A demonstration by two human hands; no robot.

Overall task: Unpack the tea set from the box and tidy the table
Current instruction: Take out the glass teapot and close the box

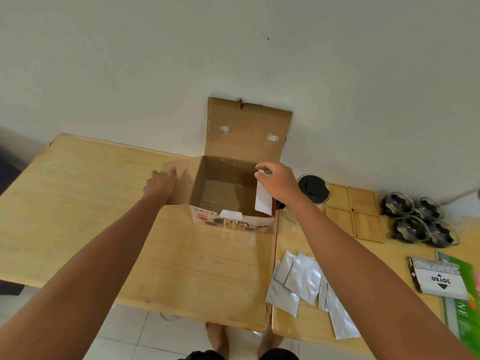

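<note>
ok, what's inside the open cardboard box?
The brown cardboard box shows only a bare floor. The right hand pinches its white-lined side flap; the left hand rests on the other flap. The near wall hides the front floor strip.

A wooden table (78, 203) carries the open box (223, 188) between both hands; right of the right hand (278, 183) lie wooden coasters (353, 211), glass cups (420, 219), foil sachets (304, 281) and a stamp pad (439, 278).

matt cardboard box (197, 188), wooden table (91, 203), shiny foil sachets (302, 278)
</note>
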